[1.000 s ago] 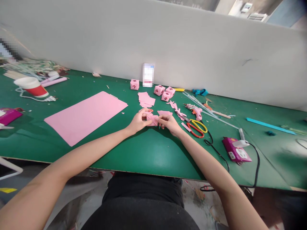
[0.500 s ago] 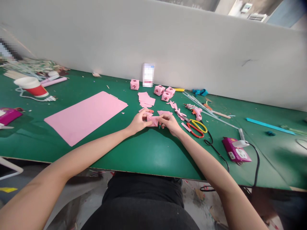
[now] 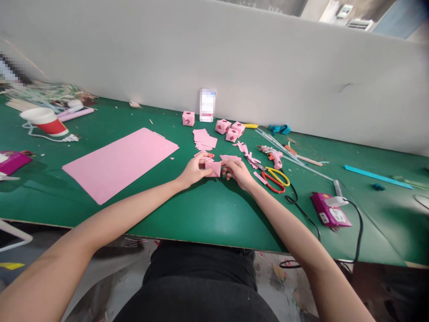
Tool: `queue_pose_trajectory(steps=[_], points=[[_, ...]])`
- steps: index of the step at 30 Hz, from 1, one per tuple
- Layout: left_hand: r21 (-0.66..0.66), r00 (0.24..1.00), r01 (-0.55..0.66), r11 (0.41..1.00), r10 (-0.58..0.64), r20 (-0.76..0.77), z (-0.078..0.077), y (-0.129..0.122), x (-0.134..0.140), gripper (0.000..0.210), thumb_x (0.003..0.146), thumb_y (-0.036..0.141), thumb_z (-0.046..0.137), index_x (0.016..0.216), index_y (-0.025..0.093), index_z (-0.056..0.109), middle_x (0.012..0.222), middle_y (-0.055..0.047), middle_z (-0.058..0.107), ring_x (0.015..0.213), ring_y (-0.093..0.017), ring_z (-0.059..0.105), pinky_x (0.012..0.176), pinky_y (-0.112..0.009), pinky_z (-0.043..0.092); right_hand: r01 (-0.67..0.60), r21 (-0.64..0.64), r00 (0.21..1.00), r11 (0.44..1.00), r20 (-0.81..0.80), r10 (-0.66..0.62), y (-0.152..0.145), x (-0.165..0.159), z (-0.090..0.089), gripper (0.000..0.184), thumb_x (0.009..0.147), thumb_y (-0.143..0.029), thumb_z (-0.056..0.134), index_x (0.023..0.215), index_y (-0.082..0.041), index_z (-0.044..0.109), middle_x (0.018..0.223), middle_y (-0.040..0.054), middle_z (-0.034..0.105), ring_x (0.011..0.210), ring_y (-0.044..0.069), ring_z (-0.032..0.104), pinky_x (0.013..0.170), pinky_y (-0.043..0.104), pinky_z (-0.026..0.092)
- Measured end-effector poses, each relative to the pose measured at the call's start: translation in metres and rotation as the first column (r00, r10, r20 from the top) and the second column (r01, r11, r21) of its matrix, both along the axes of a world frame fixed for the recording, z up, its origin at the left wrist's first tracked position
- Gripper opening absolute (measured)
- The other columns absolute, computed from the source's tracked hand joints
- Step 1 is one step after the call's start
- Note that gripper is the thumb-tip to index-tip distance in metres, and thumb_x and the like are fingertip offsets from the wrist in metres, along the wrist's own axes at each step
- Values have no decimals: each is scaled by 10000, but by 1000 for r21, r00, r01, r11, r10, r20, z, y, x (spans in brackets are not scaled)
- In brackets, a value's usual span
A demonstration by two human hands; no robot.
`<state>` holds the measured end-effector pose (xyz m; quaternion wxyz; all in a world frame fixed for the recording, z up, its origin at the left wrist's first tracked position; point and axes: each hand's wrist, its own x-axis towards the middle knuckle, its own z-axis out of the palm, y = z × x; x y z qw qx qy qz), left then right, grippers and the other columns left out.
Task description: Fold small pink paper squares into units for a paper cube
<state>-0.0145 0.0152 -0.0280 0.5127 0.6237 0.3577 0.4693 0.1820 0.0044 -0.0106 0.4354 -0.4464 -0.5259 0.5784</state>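
My left hand [image 3: 192,171] pinches a small folded piece of pink paper [image 3: 213,168] between thumb and fingers, just above the green table. At that paper's right edge are the curled fingers of my right hand [image 3: 237,172], with the index finger against its upper corner. Its grip is partly hidden. Just behind the hands lie another pink paper piece [image 3: 231,157] and a stack of pink paper squares [image 3: 205,139]. Farther back stand several folded pink paper balls with diamond-shaped openings [image 3: 222,126]. Beside my right hand are pink paper strips [image 3: 251,158].
A large pink sheet [image 3: 120,165] lies to the left. Right of the hands are scissors [image 3: 276,179], a pink glue gun [image 3: 276,158] and a purple power socket [image 3: 330,210] with a black cable. A phone [image 3: 207,105] leans on the partition; a paper cup [image 3: 45,121] tilts at far left.
My right fingers have shifted slightly right on the folded pink paper, uncovering more of its right edge. My left hand keeps its place and hold.
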Motion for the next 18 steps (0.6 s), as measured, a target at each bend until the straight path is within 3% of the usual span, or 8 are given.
queue_pose_trajectory(steps=[10,18], points=[[-81,999,-21,996,24,36,4,-1,0,540,644,162,755,1151,147,571,1048,-84,720,929,-204,705,819,-305,540,-83,39,980,996,185,74,0,1,-1,451,670,-583,822,750,-164,677,556,-21,590,473,80,501,397,185,405],[-108,999,-40,993,42,15,7,-1,-1,531,651,205,767,1141,144,571,1003,-80,732,902,-202,704,806,-307,541,-213,39,937,976,291,193,1,2,1,406,737,-554,779,728,-153,719,785,77,756,543,85,543,405,178,402]])
